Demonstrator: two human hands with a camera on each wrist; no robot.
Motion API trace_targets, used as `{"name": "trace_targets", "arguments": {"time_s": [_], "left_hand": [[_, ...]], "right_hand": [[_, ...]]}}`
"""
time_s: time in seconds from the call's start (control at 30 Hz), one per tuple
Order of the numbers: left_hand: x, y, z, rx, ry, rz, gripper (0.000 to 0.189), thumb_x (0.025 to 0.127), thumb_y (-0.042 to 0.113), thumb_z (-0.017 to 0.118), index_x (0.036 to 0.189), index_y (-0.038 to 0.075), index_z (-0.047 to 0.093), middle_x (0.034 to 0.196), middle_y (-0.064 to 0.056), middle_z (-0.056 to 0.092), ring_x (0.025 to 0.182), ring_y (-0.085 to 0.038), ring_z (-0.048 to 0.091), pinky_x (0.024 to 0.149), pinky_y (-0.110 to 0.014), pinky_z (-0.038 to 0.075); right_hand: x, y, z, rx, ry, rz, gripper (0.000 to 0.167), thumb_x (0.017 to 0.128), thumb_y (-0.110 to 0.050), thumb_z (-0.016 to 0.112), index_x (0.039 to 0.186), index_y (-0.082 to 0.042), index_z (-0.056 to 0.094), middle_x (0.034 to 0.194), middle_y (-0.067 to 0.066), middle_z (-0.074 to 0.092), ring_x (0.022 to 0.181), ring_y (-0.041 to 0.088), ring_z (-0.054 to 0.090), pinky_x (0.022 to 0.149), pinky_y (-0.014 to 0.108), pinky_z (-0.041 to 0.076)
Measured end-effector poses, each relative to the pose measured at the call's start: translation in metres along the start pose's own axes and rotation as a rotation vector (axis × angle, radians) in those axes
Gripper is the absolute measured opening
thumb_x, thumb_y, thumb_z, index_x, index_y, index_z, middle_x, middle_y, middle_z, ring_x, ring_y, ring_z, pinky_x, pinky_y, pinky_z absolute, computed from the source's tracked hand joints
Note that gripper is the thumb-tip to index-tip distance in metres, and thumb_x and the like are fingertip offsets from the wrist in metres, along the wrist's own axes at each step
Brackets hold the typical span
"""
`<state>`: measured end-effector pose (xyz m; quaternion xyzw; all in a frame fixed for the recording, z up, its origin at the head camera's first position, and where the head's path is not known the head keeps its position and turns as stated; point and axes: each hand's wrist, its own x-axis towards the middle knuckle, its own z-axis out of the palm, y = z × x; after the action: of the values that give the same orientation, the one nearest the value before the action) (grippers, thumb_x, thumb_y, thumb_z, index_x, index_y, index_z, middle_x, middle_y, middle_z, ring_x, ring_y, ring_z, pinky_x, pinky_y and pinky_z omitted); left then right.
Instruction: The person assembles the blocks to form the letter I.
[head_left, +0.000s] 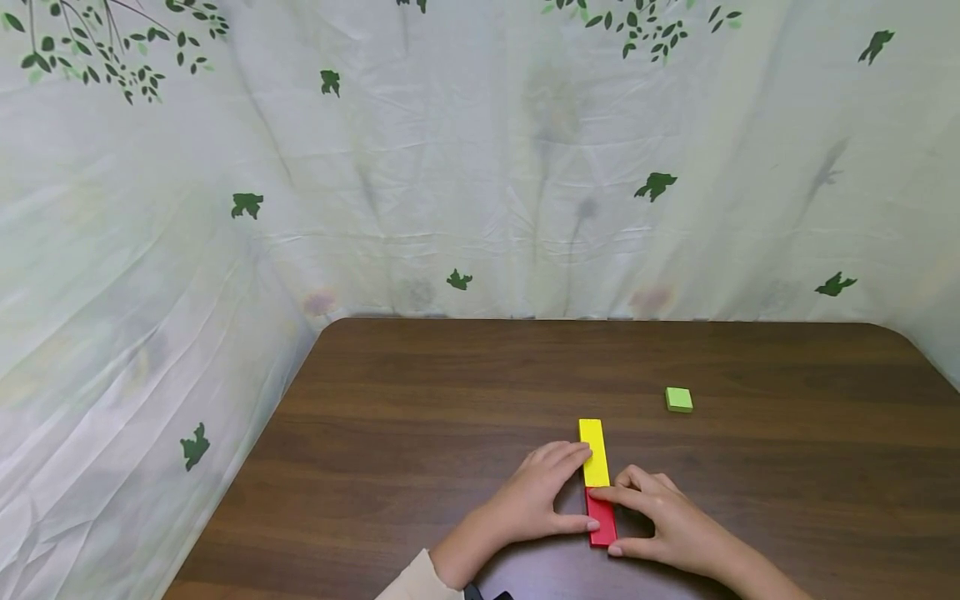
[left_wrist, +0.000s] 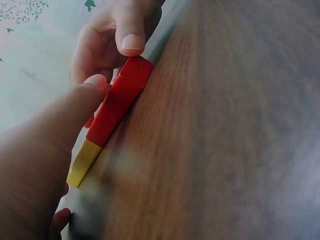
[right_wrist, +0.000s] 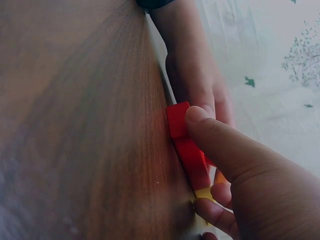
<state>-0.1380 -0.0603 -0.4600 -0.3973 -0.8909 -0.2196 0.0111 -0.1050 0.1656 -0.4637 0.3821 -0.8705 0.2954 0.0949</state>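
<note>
A yellow rectangular block (head_left: pixel 593 452) and a red rectangular block (head_left: pixel 602 529) lie end to end in a line on the brown table. My left hand (head_left: pixel 536 500) is at their left side: its fingertips touch the yellow block and its thumb touches the red one. From the right, my right hand (head_left: pixel 667 521) holds the red block between index finger, near the joint with the yellow block, and thumb, at the near end. In the left wrist view, the right thumb presses against the end of the red block (left_wrist: pixel 117 102). The right wrist view partly hides the yellow block (right_wrist: pixel 204 194) behind fingers.
A small light-green square block (head_left: pixel 679 400) lies farther back, to the right of the yellow block. The wood-grain table (head_left: pixel 420 375) reaches back to a pale curtain (head_left: pixel 465 167) printed with leaves and birds. More curtain hangs along the left side.
</note>
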Motion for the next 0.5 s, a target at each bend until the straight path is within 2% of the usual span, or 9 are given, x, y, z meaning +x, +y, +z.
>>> {"name": "trace_targets", "arguments": {"time_s": [0.33, 0.5], "left_hand": [[0.0002, 0.0004, 0.0006, 0.011, -0.013, -0.009, 0.075, 0.079, 0.059, 0.055, 0.136, 0.013, 0.038, 0.139, 0.003, 0.034, 0.128, -0.017, 0.027, 0.102, -0.042, 0.026], [0.0000, 0.0007, -0.0003, 0.009, -0.015, -0.003, 0.073, 0.079, 0.058, 0.055, 0.135, 0.013, 0.040, 0.140, 0.004, 0.033, 0.127, -0.015, 0.029, 0.102, -0.040, 0.025]], "right_hand": [[-0.0005, 0.0000, 0.0002, -0.009, 0.003, 0.012, 0.051, 0.073, -0.046, 0.069, 0.119, -0.026, 0.059, 0.099, -0.019, 0.040, 0.084, 0.005, 0.036, 0.067, 0.024, 0.037], [-0.0008, -0.0002, -0.0010, 0.012, -0.003, 0.050, 0.049, 0.076, -0.044, 0.068, 0.120, -0.028, 0.055, 0.104, -0.019, 0.042, 0.086, 0.005, 0.037, 0.068, 0.025, 0.040]]}}
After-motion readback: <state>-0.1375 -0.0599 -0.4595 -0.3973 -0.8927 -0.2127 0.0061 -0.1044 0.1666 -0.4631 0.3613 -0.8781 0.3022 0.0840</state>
